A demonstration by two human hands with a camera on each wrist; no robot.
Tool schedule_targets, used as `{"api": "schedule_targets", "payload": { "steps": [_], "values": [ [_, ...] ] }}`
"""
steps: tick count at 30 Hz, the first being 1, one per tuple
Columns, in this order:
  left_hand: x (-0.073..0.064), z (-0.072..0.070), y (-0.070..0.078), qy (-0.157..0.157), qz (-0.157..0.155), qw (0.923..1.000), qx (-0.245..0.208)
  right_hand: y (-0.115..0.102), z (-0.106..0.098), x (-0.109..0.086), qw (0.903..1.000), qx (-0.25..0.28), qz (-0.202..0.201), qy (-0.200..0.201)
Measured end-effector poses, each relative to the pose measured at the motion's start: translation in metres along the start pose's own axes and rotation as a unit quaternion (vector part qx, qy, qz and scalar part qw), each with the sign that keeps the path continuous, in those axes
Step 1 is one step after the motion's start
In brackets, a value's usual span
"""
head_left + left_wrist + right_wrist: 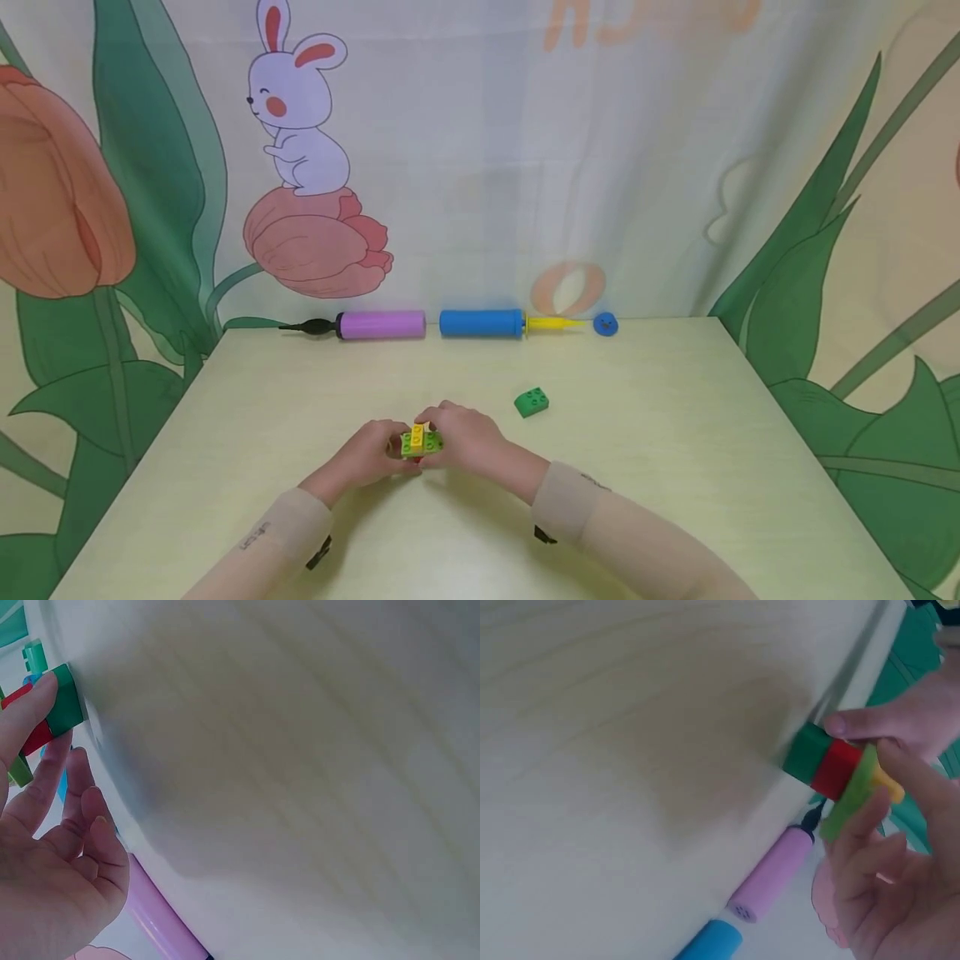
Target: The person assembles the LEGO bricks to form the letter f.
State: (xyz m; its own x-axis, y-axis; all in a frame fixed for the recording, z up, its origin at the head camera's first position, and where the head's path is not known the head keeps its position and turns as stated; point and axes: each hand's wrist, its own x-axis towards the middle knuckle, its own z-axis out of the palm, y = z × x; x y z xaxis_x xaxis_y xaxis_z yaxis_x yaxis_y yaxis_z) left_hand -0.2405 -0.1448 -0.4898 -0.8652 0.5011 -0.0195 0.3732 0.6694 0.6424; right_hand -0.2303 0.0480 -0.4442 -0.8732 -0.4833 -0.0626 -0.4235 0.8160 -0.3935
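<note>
A small stack of toy building bricks is held between both hands, low over the table. Its dark green brick (808,754) is at the bottom, a red brick (835,770) sits above it, then a lime green brick (432,444), with a yellow brick (417,435) on top. My left hand (367,454) pinches the red and dark green bricks between thumb and finger. From the other side, my right hand (471,439) grips the lime green brick. Farther back and to the right lies a loose green brick (532,402), studs up, touched by neither hand.
Along the table's back edge lie a purple pump (382,325) with a black nozzle, a blue pump (480,322) with a yellow nozzle (551,323), and a round blue piece (605,324). A printed curtain (480,167) hangs behind the table (637,400).
</note>
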Motion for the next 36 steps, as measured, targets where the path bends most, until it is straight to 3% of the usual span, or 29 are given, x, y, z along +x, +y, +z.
{"api": "schedule_targets", "payload": {
  "steps": [6, 9, 12, 16, 20, 27, 32, 36],
  "values": [
    [0.0, 0.003, 0.002, -0.009, -0.004, 0.9999, -0.01, 0.026, -0.025, -0.016, 0.9979, 0.054, 0.003, -0.037],
    [0.0, 0.004, 0.003, -0.006, -0.012, 0.9999, -0.006, 0.044, -0.038, -0.021, 0.9972, 0.057, 0.032, -0.037],
    [-0.001, 0.005, 0.003, -0.005, -0.022, 0.9998, -0.001, 0.061, -0.044, -0.026, 0.9966, 0.025, 0.073, -0.031],
    [-0.002, 0.004, 0.003, -0.005, -0.022, 0.9997, 0.001, 0.08, -0.045, -0.032, 0.9934, -0.008, 0.112, -0.023],
    [-0.003, 0.003, 0.003, -0.005, -0.02, 0.9998, 0.0, 0.095, -0.044, -0.035, 0.9889, -0.004, 0.148, -0.001],
    [-0.003, 0.001, 0.003, -0.003, -0.028, 0.9996, 0.003, 0.116, -0.04, -0.03, 0.9724, -0.032, 0.23, 0.021],
    [-0.003, 0.001, 0.001, -0.003, -0.029, 0.9996, 0.004, 0.126, -0.036, -0.026, 0.9665, -0.049, 0.252, 0.001],
    [-0.002, 0.001, 0.0, -0.002, -0.026, 0.9996, 0.004, 0.126, -0.033, -0.021, 0.9686, -0.049, 0.244, -0.007]
  ]
}}
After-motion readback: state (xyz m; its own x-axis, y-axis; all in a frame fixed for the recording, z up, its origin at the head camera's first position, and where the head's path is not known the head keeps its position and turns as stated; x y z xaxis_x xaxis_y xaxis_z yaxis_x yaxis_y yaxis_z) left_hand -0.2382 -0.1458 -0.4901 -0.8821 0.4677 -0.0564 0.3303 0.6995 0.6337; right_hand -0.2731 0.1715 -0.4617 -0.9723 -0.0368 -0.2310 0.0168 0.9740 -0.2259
